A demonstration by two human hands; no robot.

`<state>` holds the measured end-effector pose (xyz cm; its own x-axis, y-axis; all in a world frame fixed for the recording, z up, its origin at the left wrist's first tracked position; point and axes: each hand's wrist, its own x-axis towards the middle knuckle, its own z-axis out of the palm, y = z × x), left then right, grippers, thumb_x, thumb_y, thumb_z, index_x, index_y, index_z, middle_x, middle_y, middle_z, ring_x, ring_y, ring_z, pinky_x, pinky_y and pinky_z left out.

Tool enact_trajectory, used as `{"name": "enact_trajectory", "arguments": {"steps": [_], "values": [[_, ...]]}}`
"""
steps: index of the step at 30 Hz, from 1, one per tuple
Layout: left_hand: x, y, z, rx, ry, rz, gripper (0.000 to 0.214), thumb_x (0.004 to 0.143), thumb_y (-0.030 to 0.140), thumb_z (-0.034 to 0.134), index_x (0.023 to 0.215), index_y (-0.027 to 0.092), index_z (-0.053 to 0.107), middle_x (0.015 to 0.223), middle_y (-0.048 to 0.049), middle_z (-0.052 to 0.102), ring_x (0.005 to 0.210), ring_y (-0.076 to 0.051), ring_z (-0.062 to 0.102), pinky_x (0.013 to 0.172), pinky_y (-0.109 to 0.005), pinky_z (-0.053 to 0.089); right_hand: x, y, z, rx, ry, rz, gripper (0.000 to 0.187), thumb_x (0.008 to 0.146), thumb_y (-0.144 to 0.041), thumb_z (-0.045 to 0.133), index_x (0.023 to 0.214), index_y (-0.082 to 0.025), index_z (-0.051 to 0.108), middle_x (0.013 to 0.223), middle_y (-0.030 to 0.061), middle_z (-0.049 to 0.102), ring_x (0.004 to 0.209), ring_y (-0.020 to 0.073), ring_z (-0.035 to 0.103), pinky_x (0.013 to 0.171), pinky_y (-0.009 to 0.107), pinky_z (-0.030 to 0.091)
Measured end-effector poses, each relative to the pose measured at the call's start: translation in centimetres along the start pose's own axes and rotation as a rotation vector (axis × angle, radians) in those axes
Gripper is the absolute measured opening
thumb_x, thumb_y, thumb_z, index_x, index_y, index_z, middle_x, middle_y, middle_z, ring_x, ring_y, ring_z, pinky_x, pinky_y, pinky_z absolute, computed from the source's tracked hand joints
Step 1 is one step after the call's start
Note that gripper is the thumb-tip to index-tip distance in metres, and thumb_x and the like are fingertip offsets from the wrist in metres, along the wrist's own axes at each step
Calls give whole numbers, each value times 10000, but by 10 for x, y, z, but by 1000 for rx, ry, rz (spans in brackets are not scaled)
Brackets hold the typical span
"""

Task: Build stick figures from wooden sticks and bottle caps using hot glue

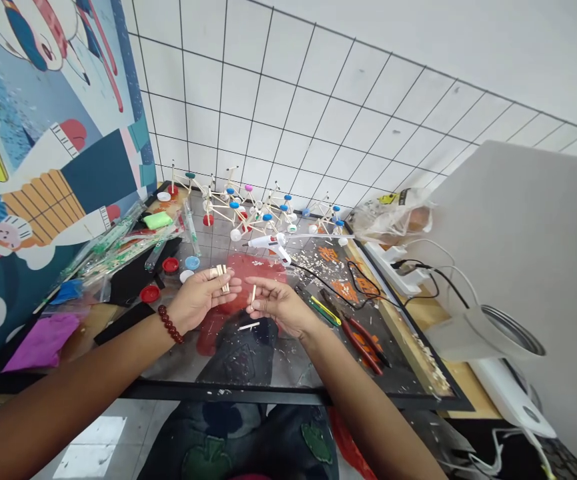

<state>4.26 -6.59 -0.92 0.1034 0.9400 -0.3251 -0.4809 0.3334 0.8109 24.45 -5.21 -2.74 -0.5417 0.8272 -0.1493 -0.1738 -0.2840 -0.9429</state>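
Observation:
My left hand [199,300] pinches a few short wooden stick pieces [222,277] between thumb and fingers, and a red bead bracelet [171,324] circles that wrist. My right hand [281,307] holds one thin wooden stick [253,295] upright in its fingertips, close to the left hand but apart from it. Below them, a loose stick piece [249,326] lies on the glass-topped table [288,373]. A white hot glue gun [268,243] rests just beyond my hands on a red mat [253,270]. Behind it stand several stick models with bottle-cap wheels [238,210].
Red-handled pliers [363,347] and a yellow-green craft knife [325,310] lie to the right. Bottle caps [171,265], green clay [157,220] and plastic packets [118,250] lie left. A power strip [393,270] and cables sit along the right edge, below a tiled wall.

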Motion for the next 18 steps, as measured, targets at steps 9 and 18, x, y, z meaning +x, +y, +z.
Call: {"name": "enact_trajectory", "arguments": {"steps": [9,18], "values": [[5,-3,-4,36,-10,4,107,809,185,755,880,116,716,882,-116,772,777,-175,741,737,-276,604,6,5,0,-171,59,-122,404,682,-369,816,1035,-204,711,670,-27,695,611,121,670,531,219,510],[1,-8,-1,148,-62,-39,178,764,237,805,875,116,737,907,-123,775,810,-190,745,738,-276,605,12,8,-2,-407,185,-226,312,761,-481,715,885,-194,724,695,4,693,631,136,640,581,244,489]]}}
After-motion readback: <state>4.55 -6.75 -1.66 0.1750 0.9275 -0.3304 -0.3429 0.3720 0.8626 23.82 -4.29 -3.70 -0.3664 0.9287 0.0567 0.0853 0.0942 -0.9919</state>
